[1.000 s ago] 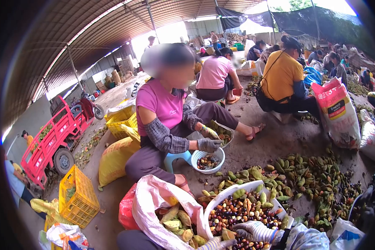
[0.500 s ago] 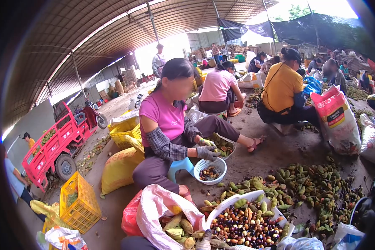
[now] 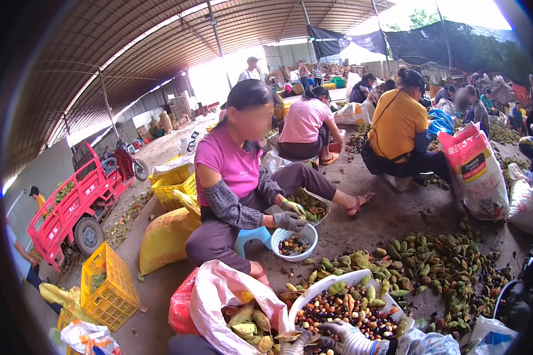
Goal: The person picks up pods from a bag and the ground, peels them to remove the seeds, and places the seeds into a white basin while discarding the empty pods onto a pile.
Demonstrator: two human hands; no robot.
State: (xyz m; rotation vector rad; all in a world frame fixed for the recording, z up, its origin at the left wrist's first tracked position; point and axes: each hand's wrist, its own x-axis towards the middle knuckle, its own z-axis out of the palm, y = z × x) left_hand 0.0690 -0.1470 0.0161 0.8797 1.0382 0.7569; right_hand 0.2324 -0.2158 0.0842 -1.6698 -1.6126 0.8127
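Note:
At the bottom edge, my right hand, in a striped glove with grey fingers, reaches over a white basin of glossy brown and black seeds. Its fingers are stretched out and apart at the near side of the seeds. Beside it, my left hand, gloved too and partly cut off by the frame, has its fingers drawn together; I cannot tell what they hold. To its left stands a white woven sack, open at the top, with green-brown pods inside.
A person in a pink shirt sits opposite, gloved hands over a small light-blue basket of seeds. Loose pods cover the ground at right. Yellow crates and a red cargo tricycle stand at left. Other people sit farther back.
My right hand has come up over the seeds with fingers spread; before, it was barely visible at the bottom edge. My left hand has moved slightly. The view has shifted a little.

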